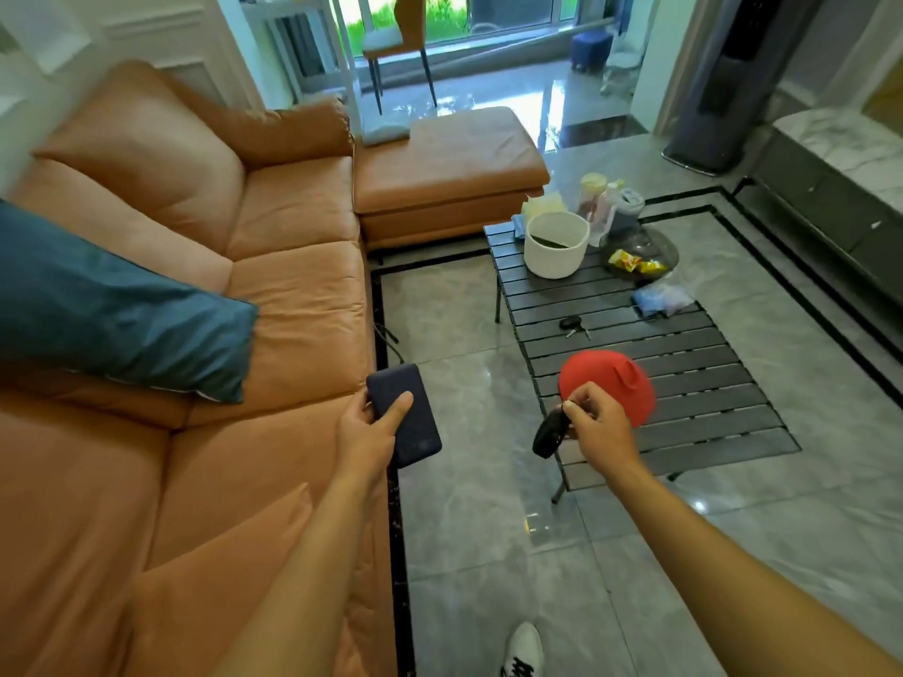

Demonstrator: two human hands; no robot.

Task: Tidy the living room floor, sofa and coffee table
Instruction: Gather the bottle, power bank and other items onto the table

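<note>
Two loose items are in the hands, so collection appears under way, not finished. Left hand [364,425] grips a dark blue power bank [405,415] at the front edge of the sofa [293,285]. Right hand [598,422] pinches a small black object [549,432] above the near left corner of the worktop [684,364]; a red cap [611,383] shows behind it, hold unclear. Left on the worktop: keys [574,326] mid-surface, plastic bag [662,300] at the right edge, snack plate [635,261] and white basket [554,244] at the far end. A blue pillow [122,305] lies askew on the sofa; a cable [388,334] lies on the floor [464,530] beside it.
</note>
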